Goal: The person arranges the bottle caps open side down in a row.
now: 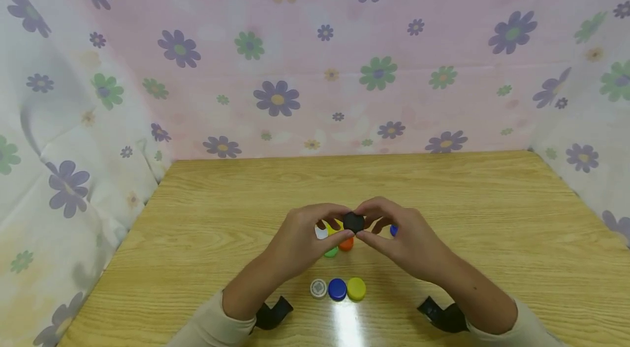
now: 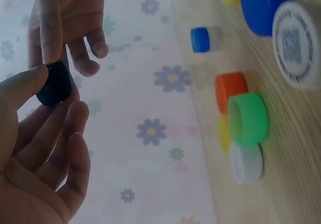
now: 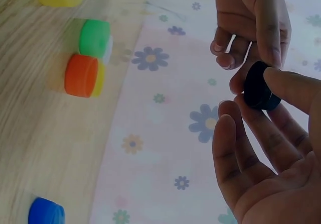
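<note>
A small black bottle cap (image 1: 353, 222) is held up above the table between both hands. The left hand (image 1: 307, 235) pinches it from one side with thumb and fingertips. From the other side the right hand (image 1: 401, 232) pinches the same cap. Below and behind the hands lies a cluster of caps: an orange cap (image 3: 81, 76), a green cap (image 2: 248, 119), a white cap (image 2: 247, 162) and a yellow cap (image 3: 101, 78), partly hidden in the head view. A blue cap (image 1: 394, 230) sits apart, half covered by the right hand.
Nearer the person, a row holds a white cap with a printed top (image 1: 318, 288), a blue cap (image 1: 337, 289) and a yellow cap (image 1: 356, 289). Black wrist-camera mounts show under both forearms. Flowered cloth surrounds the wooden table (image 1: 236, 188) at the back and sides.
</note>
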### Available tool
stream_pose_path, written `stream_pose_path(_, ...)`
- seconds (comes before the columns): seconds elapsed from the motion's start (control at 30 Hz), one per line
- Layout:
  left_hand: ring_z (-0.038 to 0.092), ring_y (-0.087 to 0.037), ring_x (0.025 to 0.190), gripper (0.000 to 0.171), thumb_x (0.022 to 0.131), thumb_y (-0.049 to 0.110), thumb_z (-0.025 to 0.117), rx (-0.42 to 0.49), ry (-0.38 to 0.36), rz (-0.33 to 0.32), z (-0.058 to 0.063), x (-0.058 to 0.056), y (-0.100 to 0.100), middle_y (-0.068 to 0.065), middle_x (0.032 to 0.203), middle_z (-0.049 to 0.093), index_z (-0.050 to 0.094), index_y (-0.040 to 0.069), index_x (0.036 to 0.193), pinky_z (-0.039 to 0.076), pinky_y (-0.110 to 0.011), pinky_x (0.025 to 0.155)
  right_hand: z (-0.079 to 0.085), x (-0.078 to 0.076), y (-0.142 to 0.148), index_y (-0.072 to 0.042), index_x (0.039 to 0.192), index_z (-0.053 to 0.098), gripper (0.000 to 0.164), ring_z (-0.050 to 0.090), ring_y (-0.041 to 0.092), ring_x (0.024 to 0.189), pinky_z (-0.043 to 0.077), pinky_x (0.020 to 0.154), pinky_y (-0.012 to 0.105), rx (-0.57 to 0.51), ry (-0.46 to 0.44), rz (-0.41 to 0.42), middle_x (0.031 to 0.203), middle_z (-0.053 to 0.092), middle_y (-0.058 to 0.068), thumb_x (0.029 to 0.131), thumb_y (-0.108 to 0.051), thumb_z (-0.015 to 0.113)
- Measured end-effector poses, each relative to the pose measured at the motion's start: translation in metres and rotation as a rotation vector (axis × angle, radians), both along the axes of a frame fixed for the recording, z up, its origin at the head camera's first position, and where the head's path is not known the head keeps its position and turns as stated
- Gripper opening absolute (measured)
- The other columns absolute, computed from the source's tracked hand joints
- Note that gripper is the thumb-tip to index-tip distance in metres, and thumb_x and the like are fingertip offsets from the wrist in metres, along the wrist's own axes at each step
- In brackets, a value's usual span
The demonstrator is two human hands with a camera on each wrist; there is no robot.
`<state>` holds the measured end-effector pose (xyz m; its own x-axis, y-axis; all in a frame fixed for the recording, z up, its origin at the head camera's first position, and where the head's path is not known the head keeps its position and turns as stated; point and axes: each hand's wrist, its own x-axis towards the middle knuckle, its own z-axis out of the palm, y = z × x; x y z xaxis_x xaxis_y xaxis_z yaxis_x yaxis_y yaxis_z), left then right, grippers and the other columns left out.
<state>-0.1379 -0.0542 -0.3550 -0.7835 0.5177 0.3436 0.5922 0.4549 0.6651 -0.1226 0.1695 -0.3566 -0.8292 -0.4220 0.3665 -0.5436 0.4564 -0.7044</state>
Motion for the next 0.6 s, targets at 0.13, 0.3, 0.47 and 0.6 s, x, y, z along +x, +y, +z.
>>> stream_pose_path(0.13,0.068,-0.002,0.089,0.032,0.09,0.026,0.076,0.051,-0.03,0.0,0.004,0.006,0.003,0.007,0.108,0.074,0.071,0.017,0.121,0.055,-0.027,0.081,0.005,0.006,0.003,-0.02,0.117,0.063,0.03,0.068,0.005,0.09,0.058,0.076,0.027,-0.013,0.01,-0.01,0.105,0.073,-0.008,0.09,-0.013,0.075)
stream_pose_path(0.3,0.067,-0.003,0.09,0.034,0.089,0.025,0.077,0.09,-0.008,-0.017,0.008,0.014,0.008,0.006,0.111,0.073,0.07,0.016,0.121,0.055,-0.026,0.081,0.009,0.015,0.008,-0.023,0.118,0.062,0.034,0.067,0.004,0.088,0.058,0.076,0.027,-0.008,0.026,-0.037,0.104,0.072,-0.012,0.088,-0.012,0.077)
stream_pose_path(0.47,0.067,-0.007,0.094,0.034,0.088,0.024,0.078,0.082,0.02,-0.028,0.013,0.019,0.015,0.003,0.114,0.073,0.07,0.014,0.121,0.055,-0.024,0.082,0.011,0.021,0.015,-0.024,0.119,0.063,0.039,0.066,0.003,0.084,0.057,0.076,0.027,-0.001,0.084,-0.055,0.103,0.072,-0.012,0.087,-0.009,0.078)
stream_pose_path(0.6,0.068,-0.009,0.097,0.035,0.089,0.024,0.077,0.066,0.017,-0.047,0.017,0.021,0.022,0.002,0.114,0.073,0.07,0.013,0.121,0.054,-0.02,0.083,0.013,0.027,0.021,-0.026,0.122,0.064,0.041,0.067,0.004,0.085,0.056,0.077,0.025,-0.011,0.092,-0.066,0.105,0.073,-0.012,0.087,-0.008,0.077)
